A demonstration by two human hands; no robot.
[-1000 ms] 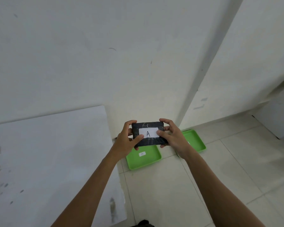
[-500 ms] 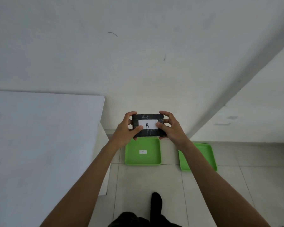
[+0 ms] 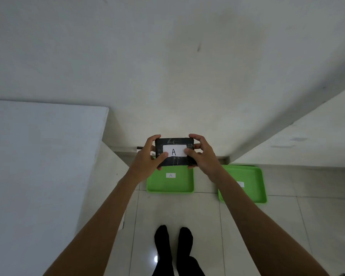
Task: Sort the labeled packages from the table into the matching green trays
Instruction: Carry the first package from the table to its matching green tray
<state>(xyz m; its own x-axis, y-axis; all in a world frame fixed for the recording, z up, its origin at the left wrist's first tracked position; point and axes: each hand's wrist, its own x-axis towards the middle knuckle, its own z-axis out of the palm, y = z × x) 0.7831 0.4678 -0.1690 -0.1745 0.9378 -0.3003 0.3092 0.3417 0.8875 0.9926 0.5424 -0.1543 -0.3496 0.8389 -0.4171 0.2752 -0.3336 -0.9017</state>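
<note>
A black package (image 3: 176, 161) with a white label reading A is held flat between both hands, label up. My left hand (image 3: 147, 159) grips its left edge and my right hand (image 3: 202, 156) grips its right edge. It hovers over the far edge of a green tray (image 3: 170, 185) on the floor, which carries a small A label. A second green tray (image 3: 249, 183) lies to the right, its label partly hidden by my right forearm.
A white table (image 3: 38, 166) fills the left side, its corner close to my left arm. Both trays sit on a pale tiled floor against a white wall (image 3: 167, 66). My feet in black socks (image 3: 172, 248) stand just behind the trays.
The view has swung down and squared up to the trays, and my feet have come into sight. Both hands keep the same hold on the package, which now sits over the A tray's far edge.
</note>
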